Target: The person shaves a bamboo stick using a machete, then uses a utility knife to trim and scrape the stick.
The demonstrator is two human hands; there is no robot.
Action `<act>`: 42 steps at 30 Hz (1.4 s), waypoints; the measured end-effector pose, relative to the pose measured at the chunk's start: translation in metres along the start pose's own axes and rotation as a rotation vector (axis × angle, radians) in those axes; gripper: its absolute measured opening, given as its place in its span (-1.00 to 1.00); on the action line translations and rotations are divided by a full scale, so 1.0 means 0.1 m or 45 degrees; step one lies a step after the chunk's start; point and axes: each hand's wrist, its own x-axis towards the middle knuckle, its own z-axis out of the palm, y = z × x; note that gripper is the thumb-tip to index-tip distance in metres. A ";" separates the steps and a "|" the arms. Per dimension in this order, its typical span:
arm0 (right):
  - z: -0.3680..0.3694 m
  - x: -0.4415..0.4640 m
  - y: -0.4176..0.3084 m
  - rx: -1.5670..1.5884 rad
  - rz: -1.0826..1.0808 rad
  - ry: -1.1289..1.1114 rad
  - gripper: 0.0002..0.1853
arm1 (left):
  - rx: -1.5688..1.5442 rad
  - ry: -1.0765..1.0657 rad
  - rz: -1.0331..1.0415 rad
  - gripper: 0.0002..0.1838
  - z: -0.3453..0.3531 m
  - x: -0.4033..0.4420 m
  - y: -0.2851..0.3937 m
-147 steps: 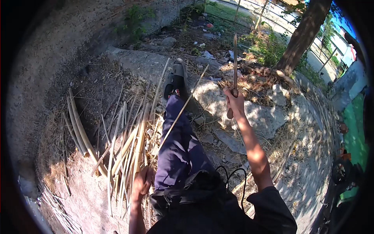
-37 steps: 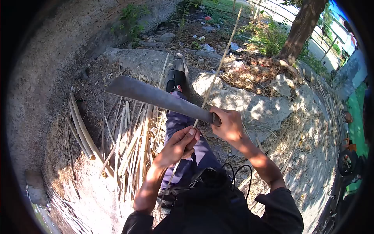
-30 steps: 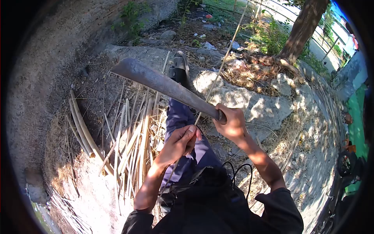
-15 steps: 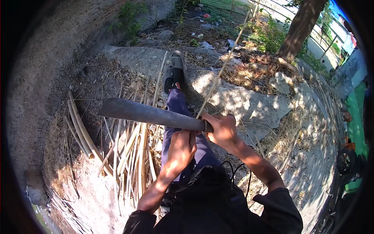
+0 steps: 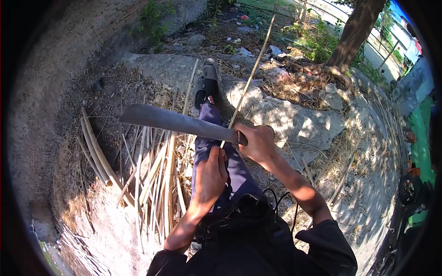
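Observation:
My right hand [image 5: 258,141] is closed round the handle of a machete [image 5: 179,123], whose broad dark blade points left across my legs. A long thin bamboo strip [image 5: 252,73] runs from my hands up and away toward the top of the view, passing by the blade near the handle. Its near end is pinched in the closed fingers of my left hand [image 5: 211,177], just below the blade. Whether the edge touches the strip, I cannot tell. Beside my left leg lies a pile of split bamboo strips [image 5: 159,184] on the ground.
Curved bamboo pieces [image 5: 95,152] lie farther left, near a rough wall [image 5: 50,92]. Ahead are a stone ledge [image 5: 285,117] with a shoe [image 5: 211,78] against it, and a tree trunk [image 5: 357,34]. More long strips [image 5: 380,115] lie at right, near a wheel [image 5: 409,189].
The machete and my right hand have shifted up and slightly left, away from my left hand. The bamboo strip has swung left and stands more upright.

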 end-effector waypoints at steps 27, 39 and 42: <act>0.70 1.00 0.81 1.346 0.756 0.231 -0.54 | -0.168 -0.100 -0.369 -0.80 -0.46 -1.20 -1.20; 0.45 0.99 0.50 1.707 0.785 0.262 -0.63 | -0.100 -0.047 -0.191 -0.90 -0.49 -1.12 -1.18; 0.41 0.94 0.49 1.765 0.704 0.231 -0.64 | -0.089 -0.078 -0.193 -0.89 -0.53 -1.10 -1.17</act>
